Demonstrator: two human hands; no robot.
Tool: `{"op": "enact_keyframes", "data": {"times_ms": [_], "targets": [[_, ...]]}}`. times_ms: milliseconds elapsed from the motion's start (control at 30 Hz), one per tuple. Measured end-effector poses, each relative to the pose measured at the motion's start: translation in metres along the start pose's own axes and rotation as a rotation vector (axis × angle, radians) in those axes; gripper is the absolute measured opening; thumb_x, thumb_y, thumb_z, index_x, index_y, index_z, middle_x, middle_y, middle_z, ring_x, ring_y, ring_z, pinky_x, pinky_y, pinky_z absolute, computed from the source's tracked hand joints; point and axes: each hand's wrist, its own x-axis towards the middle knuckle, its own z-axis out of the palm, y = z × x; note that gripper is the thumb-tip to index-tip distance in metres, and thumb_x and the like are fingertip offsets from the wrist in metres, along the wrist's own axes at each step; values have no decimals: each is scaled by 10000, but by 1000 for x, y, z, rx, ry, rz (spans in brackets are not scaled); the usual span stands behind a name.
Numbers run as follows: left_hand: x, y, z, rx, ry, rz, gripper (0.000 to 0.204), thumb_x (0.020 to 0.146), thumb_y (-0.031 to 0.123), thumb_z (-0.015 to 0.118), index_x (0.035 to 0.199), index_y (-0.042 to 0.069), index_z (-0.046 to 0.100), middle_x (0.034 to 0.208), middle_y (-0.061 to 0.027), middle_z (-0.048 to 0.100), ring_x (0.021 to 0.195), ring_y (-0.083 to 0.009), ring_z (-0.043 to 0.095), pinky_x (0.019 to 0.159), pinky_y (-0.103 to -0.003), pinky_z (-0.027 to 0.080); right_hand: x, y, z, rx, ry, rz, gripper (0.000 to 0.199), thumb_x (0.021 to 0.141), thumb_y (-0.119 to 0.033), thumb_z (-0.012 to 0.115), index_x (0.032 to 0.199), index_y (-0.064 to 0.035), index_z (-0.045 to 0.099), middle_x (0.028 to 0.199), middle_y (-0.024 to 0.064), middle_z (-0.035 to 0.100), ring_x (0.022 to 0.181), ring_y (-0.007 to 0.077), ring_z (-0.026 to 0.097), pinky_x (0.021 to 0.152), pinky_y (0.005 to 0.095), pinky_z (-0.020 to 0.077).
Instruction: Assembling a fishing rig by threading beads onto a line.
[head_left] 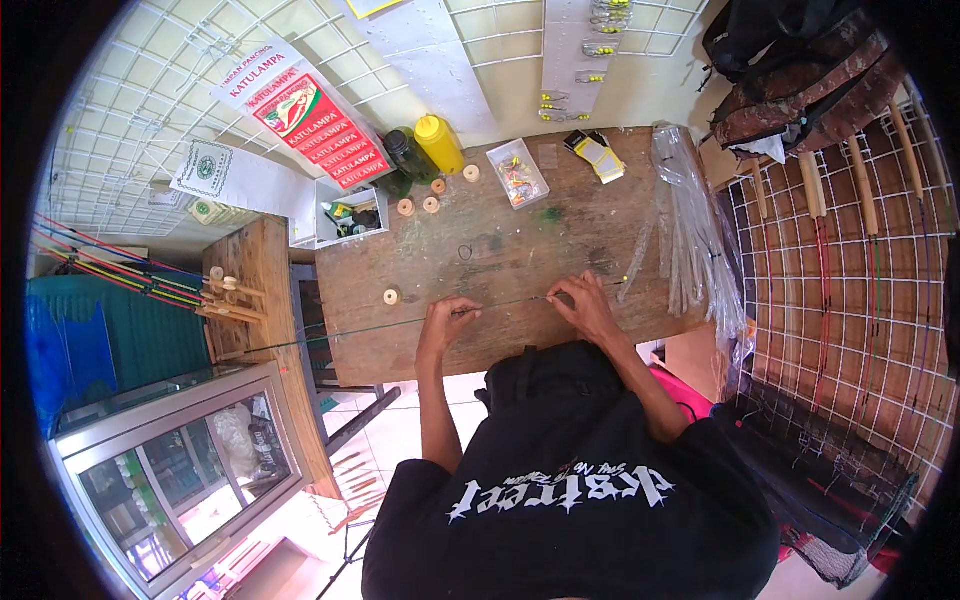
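Note:
A thin dark green rod [375, 330] runs low over the wooden table, from beyond its left edge across to my right side. My left hand [448, 324] is closed in a pinch on the rod, thumb and forefinger together. To the right, my right hand [582, 304] pinches the same rod with bent fingers. Only a short thin stretch shows between the two hands. Whether either hand also holds a small piece is too fine to make out. Just past my right hand lies a small yellow bead-like tip [625, 280]. A small dark ring [464, 253] rests on the tabletop ahead of my hands.
A wooden spool [391, 297] sits left on the table [590, 240]. Farther back stand a white box [350, 228], a yellow bottle [440, 146] and a tray of small colourful pieces [518, 174]. Clear plastic sleeves [688, 230] lie right. Rods hang on a grid [840, 280].

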Motion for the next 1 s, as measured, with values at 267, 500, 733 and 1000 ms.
{"op": "enact_keyframes", "data": {"times_ms": [267, 500, 733, 1000], "targets": [[-1, -1, 0, -14, 32, 41, 175, 737, 69, 683, 903, 12, 689, 811, -146, 653, 744, -203, 616, 682, -305, 472, 0, 2, -5, 89, -44, 5, 110, 792, -177, 652, 868, -101, 632, 899, 77, 638, 843, 282, 488, 838, 406, 361], [-1, 3, -1, -3, 25, 22, 173, 733, 67, 694, 898, 17, 692, 809, -139, 658, 728, -200, 617, 673, -306, 475, 0, 4, -6, 75, -7, -58, 128, 790, -195, 656, 875, -101, 640, 879, 75, 630, 804, 260, 477, 789, 378, 365], [0, 0, 0, -34, 27, 31, 167, 736, 60, 691, 897, 17, 692, 815, -142, 663, 746, -201, 629, 692, -303, 483, 0, 0, -9, 137, -38, 8, 110, 796, -164, 653, 861, -79, 627, 897, 99, 636, 850, 301, 488, 849, 403, 368], [-1, 1, -3, 9, 8, -13, 168, 749, 71, 702, 906, 12, 691, 862, -109, 672, 786, -171, 626, 717, -283, 477, 1, -1, -10, 147, -55, 13, 112, 800, -167, 652, 858, -75, 626, 900, 99, 636, 853, 303, 490, 846, 402, 371]]}}
